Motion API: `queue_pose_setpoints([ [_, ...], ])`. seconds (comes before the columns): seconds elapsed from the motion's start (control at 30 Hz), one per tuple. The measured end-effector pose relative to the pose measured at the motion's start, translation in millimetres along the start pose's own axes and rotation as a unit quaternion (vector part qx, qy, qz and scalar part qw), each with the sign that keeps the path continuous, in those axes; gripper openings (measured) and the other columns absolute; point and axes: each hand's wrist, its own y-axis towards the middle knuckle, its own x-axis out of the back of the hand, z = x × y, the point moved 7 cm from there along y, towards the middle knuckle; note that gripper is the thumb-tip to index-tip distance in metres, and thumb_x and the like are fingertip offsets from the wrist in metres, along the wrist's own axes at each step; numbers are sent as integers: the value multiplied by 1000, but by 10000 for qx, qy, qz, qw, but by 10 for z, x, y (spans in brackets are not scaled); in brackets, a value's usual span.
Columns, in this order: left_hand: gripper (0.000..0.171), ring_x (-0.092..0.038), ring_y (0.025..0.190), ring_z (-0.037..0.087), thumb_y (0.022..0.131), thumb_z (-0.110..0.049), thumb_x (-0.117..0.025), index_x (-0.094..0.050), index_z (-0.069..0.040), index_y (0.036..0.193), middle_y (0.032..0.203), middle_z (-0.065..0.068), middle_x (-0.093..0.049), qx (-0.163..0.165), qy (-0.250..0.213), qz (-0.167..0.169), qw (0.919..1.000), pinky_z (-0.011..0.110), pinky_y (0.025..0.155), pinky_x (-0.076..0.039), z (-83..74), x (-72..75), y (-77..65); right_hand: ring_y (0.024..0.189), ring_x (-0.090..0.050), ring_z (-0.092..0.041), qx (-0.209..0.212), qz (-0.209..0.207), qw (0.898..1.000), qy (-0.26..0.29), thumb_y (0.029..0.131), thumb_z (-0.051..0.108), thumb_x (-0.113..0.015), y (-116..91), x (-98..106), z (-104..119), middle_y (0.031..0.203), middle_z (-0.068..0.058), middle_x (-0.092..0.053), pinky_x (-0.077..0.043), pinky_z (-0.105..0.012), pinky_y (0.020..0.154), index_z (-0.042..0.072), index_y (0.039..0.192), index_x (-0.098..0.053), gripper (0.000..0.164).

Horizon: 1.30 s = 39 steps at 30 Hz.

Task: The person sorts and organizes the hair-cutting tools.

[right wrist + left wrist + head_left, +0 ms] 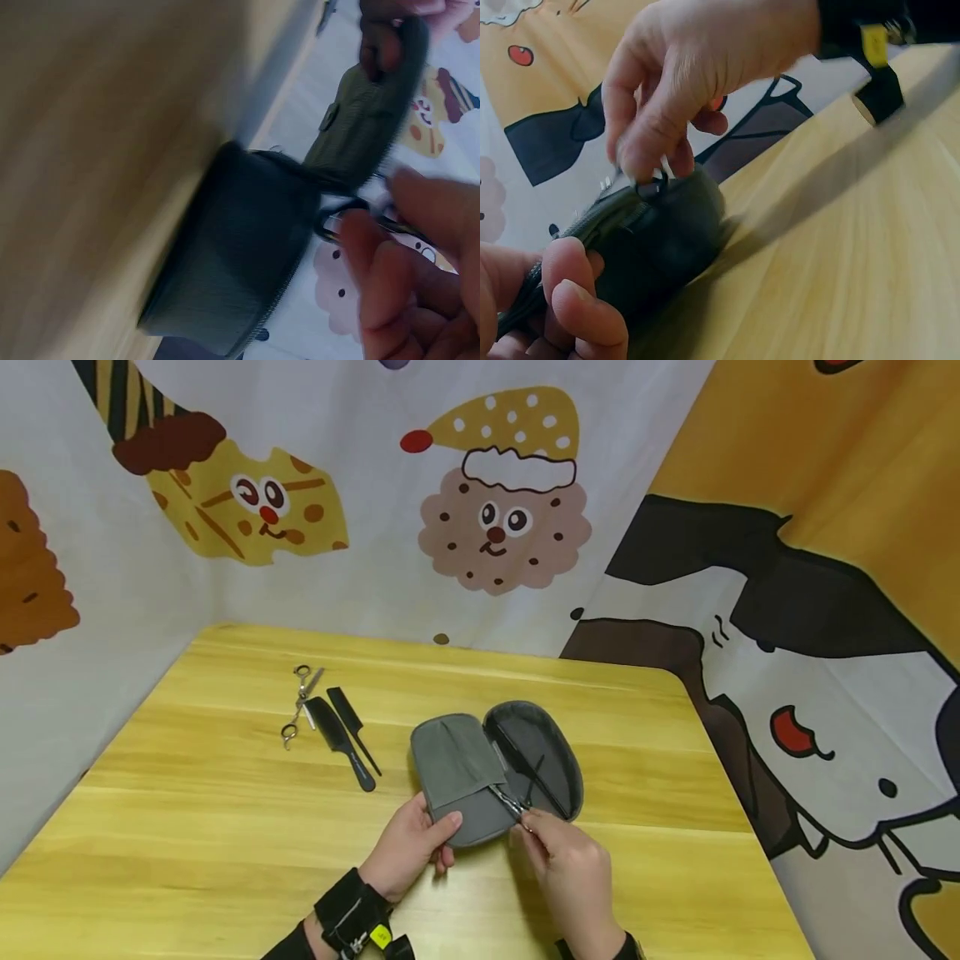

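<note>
"Hand states?"
"The left hand [408,852] gripped the open grey case [477,823] at its near edge, thumb on top; the right hand [573,864] pinched metal scissors [507,800] by the ring end, at the case's middle."
"Best handling?"
"Steadying the case and moving the scissors along their length would likely have avoided snagging the pocket [457,760]."
"Clearances?"
"The raised rim [579,777] stood just beside the right hand; the table [660,827] extended rightward, its edge well apart."

Left hand [405,853] in thumb-on-top grip, right hand [572,864], back uppermost, in thumb-and-fingertip pinch, both near each other.
</note>
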Motion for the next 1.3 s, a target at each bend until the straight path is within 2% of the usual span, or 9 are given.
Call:
queue_pose_setpoints([
  [0.07, 49, -63, 55, 6, 108, -15, -64, -42, 6, 146, 82, -2, -75, 0, 19, 77, 10000, 21, 52, -54, -6, -4, -2, 79, -80, -15, 481, 75, 9982, -345, 74, 11, -97, 45, 0, 77, 93, -1, -83, -65, -32, 64, 12, 93, -84, 23],
  [0.17, 47, -63, 55, 6, 108, -15, -64, -42, 7, 143, 80, -2, -73, -17, 100, 140, 9999, 22, 52, -55, -12, -12, 0, 78, -80, -15, 646, 276, 9965, -457, 71, 9, -99, 86, -35, 133, 93, -2, -82, -64, -30, 63, 10, 93, -85, 25],
  [0.3, 44, -62, 54, 6, 108, -14, -65, -43, 7, 140, 78, -2, -71, -41, 170, 72, 9998, 22, 51, -54, -26, -3, -4, 89, -80, -20, 394, 1122, 9928, -136, 72, 8, -99, 115, -133, 162, 106, -10, -81, -67, -31, 73, 6, 101, -83, 33],
  [0.4, 45, -62, 54, 6, 108, -14, -64, -43, 8, 142, 80, -1, -73, -17, 141, 36, 9999, 22, 51, -54, -34, 7, -12, 106, -78, -26, 135, 1943, 9807, 194, 72, 4, -98, 103, -177, 124, 123, -15, -76, -67, -35, 84, 4, 117, -80, 49],
  [0.47, 46, -63, 55, 6, 108, -13, -64, -42, 8, 143, 83, -2, -74, -6, 122, 47, 9999, 22, 51, -54, -42, 18, -16, 111, -76, -28, 211, 2209, 9748, 231, 72, 2, -97, 102, -183, 88, 128, -14, -74, -66, -37, 88, 5, 126, -78, 57],
  [0.73, 48, -61, 54, 5, 108, -14, -64, -42, 8, 145, 89, 0, -72, 70, 184, 428, 9989, 22, 52, -54, -42, -22, -45, 85, -71, -12, 1338, 1515, 9794, -24, 64, 12, -102, 212, -147, 51, 100, 3, -79, -62, -29, 75, 17, 113, -85, 52],
  [1.0, 51, -60, 53, 5, 108, -13, -64, -41, 9, 149, 102, 8, -77, -4, 264, 609, 9978, 21, 50, -53, -9, -64, -48, 82, -67, -6, 1219, 2127, 9695, 61, 73, 28, -96, 386, -316, 11, 87, 13, -73, -59, -27, 76, 25, 98, -87, 26],
  [1.17, 48, -58, 50, 5, 109, -16, -64, -45, 9, 145, 89, 2, -75, -46, 450, 481, 9978, 20, 48, -51, -2, -15, -30, 87, -67, -9, 959, 2668, 9587, 217, 74, 23, -96, 411, -385, -26, 93, 10, -73, -59, -28, 77, 25, 105, -86, 32],
  [1.3, 49, -54, 48, 5, 110, -18, -61, -44, 9, 148, 94, 5, -77, -244, 600, 554, 9964, 20, 45, -48, -55, 24, -22, 86, -67, -9, 934, 2641, 9598, 146, 74, 22, -96, 425, -408, -45, 94, 10, -71, -59, -28, 78, 26, 106, -86, 34],
])
